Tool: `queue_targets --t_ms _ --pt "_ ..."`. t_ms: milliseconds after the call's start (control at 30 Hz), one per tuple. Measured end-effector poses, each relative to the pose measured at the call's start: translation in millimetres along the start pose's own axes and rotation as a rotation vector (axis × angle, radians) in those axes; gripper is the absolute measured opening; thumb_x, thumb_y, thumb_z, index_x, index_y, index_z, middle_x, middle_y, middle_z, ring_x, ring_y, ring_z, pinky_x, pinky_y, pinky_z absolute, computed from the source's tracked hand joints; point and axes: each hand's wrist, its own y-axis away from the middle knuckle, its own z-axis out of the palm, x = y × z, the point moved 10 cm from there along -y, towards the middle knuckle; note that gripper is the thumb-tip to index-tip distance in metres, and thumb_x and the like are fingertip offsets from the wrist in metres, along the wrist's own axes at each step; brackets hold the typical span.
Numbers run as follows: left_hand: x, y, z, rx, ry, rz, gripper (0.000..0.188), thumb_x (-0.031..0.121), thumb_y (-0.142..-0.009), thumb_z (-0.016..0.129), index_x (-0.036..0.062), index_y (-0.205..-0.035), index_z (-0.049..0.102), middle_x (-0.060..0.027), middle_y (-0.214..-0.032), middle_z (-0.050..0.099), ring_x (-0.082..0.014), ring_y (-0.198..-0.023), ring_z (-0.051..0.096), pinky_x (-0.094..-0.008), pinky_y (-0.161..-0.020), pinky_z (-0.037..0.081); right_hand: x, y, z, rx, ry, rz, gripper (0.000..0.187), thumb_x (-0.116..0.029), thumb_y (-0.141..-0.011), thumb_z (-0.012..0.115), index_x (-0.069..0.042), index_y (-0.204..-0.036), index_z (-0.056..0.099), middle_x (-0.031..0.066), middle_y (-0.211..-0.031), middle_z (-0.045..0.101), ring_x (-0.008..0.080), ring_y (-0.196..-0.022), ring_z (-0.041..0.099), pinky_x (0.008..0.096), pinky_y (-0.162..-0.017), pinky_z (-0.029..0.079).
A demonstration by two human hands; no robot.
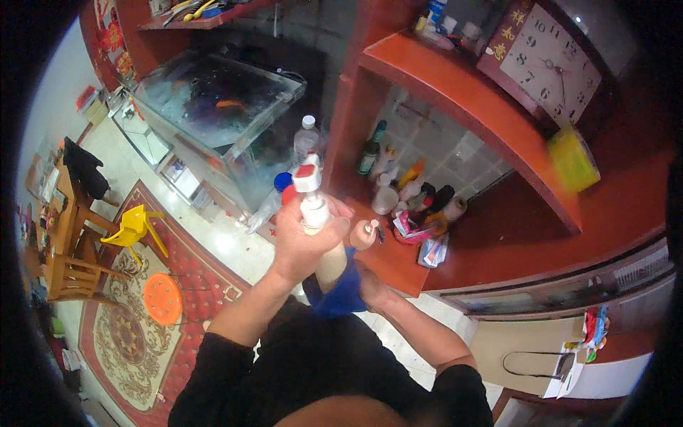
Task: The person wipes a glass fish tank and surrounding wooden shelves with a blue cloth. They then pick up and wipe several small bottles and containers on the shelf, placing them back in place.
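The left hand [290, 245] clamps a pump bottle [330, 269] below its white pump head [308, 179]; the right hand [371, 289] grips blue cloth [340, 293] against its lower body.

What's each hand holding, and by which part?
The left hand grips a pump bottle around its upper part, below the pump. The right hand holds a blue cloth by its right side, against the bottle's lower body.

Dark printed numerals ring the pale face of the four-sided clock [550, 66] at the upper right, and gold written characters run down the dark red strip [506, 35] along its left side. Any lettering on the small bottles [370, 153] in the tiled niche [435, 135] below is too small to make out
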Motion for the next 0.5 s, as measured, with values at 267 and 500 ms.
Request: queue_targets --t_ms 267,500 --pt "39.2 18.4 64.0 -0.504 -0.628 0.598 0.036 0.015 -0.061 0.088 0.0071 -0.084 0.061 -0.0084 -0.082 0.065 -0.0237 -0.074 0.066 -0.0342 -0.065 0.053 -19.8 -13.2 -30.7 0.087 -0.253 -0.031 0.043 -0.028 -0.094 0.062 -0.008 -0.131 0.054 0.0054 -0.123 0.062 0.0171 -0.113 0.060 0.0357 -0.098 0.050" --pt "4.9 -56.2 55.3 -0.275 -0.750 0.482 0.044 0.038 -0.068 0.082 0.0050 -0.092 0.065 -0.0116 -0.086 0.064 -0.0259 -0.076 0.065 -0.0361 -0.067 0.053 -52.3 30.5 -122.2 0.369 -0.508 -0.110 0.038 -0.042 -0.100 0.045 -0.009 -0.110 0.061 0.0057 -0.097 0.064 0.0176 -0.083 0.064 0.0363 -0.070 0.056"
